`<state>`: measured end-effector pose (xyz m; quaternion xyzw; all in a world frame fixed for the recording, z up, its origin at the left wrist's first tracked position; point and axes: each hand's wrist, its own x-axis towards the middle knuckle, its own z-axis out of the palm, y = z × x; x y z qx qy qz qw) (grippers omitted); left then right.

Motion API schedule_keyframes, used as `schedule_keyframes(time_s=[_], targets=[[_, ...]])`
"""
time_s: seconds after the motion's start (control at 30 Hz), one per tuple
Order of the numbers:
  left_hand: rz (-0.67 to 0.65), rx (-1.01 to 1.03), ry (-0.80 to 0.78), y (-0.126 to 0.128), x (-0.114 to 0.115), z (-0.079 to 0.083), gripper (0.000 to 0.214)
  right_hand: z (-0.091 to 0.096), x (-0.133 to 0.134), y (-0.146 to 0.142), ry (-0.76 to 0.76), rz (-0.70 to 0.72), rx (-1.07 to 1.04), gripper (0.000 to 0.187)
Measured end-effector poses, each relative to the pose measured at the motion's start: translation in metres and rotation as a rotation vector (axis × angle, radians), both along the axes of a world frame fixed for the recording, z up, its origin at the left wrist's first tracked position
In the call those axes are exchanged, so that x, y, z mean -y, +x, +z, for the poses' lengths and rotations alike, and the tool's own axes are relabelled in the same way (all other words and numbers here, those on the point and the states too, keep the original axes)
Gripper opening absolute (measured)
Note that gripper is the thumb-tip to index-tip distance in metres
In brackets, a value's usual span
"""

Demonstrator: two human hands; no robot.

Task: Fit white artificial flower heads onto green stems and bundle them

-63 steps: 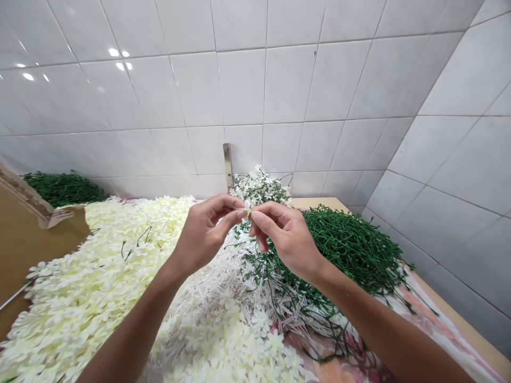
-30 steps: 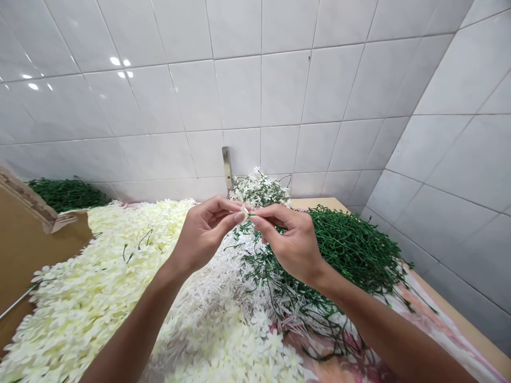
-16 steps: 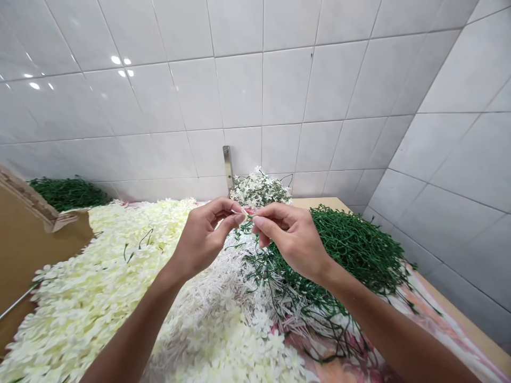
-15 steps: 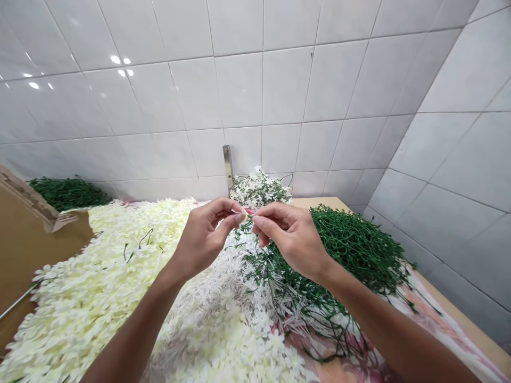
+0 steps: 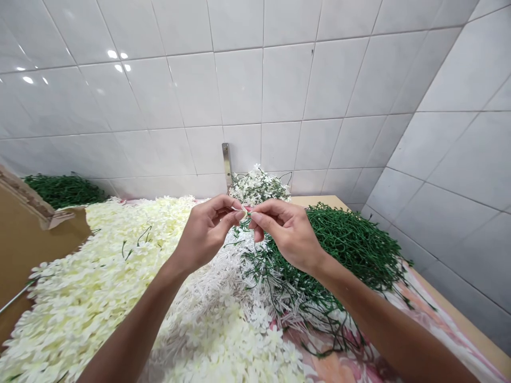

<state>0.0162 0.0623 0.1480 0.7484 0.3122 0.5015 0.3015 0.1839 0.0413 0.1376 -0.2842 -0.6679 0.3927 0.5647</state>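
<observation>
I see a white tiled wall [image 5: 279, 80] that fills the upper half of the view and turns a corner on the right. Below it stands the table [image 5: 459, 319], with bare wood along its right edge and at its far right corner. A cloth with a pink flower print [image 5: 347, 367] covers most of it.

On the left half of the table lies a very wide heap of cream petals [image 5: 80, 287], which reaches from the near edge to the wall. On the right half, toward the far right corner, lies a heap of green stems [image 5: 351, 244]. At the left edge a brown cardboard box [image 5: 24, 239] stands against the cream heap, and behind it, at the far left corner, there is a second green heap [image 5: 59, 189]. Between the cream heap and the green stems, in the middle of the table, lies a smaller heap of thin white pieces [image 5: 215, 287]. At the far edge, against the wall, sits a small bunch of sprigs with white blossoms [image 5: 259, 186], just beside a metal bracket [image 5: 227, 159].

Both hands are raised above the middle of the table and meet at the fingertips. The left hand [image 5: 203, 236] is pinched, thumb and forefinger together, on a small white flower [image 5: 244, 213]. The right hand [image 5: 287, 234] is pinched on the same flower from the other side, where a little green shows.
</observation>
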Motion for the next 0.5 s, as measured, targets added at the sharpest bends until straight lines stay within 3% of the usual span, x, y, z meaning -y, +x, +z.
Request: schedule_keyframes(time_s=[0.17, 0.33, 0.4, 0.5], targets=[[-0.07, 0.05, -0.033, -0.002, -0.003, 0.0, 0.011, 0.001, 0.001, 0.0, -0.012, -0.003, 0.017, 0.013], [-0.154, -0.015, -0.016, -0.017, -0.013, 0.004, 0.017, 0.013, 0.008, 0.011, 0.02, -0.071, 0.165, 0.014], [-0.099, -0.17, 0.046, -0.02, -0.02, 0.002, 0.017, 0.02, 0.01, 0.019, 0.053, -0.149, 0.156, 0.014], [-0.058, -0.685, 0.137, -0.017, -0.031, -0.01, 0.015, 0.027, 0.01, 0.03, 0.103, -0.249, 0.088, 0.014]])
